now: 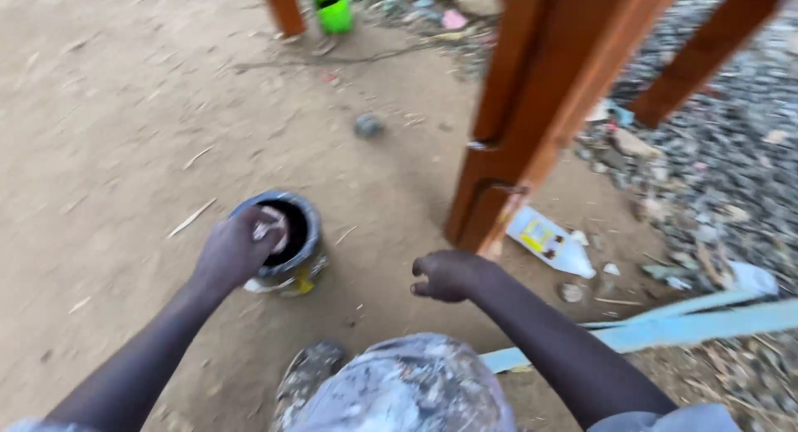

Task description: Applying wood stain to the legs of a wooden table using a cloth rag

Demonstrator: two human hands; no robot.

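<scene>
I see left hand (241, 249) over open dark tin (291, 237) on dirt ground (116, 133), grip closed on pale rag (270, 227). Right hand (449, 274) hangs empty, fingers loosely curled. White-yellow plastic bottle (550, 243) lies beside orange wooden frame (532, 108); gravel (731, 166) right.

Person is wearing grey, paint-spattered trousers (416, 382), a scuffed, paint-flecked shoe (309, 367), and short pale grey sleeves (665, 421); forearms and both hands are showing bare, no gloves.
</scene>
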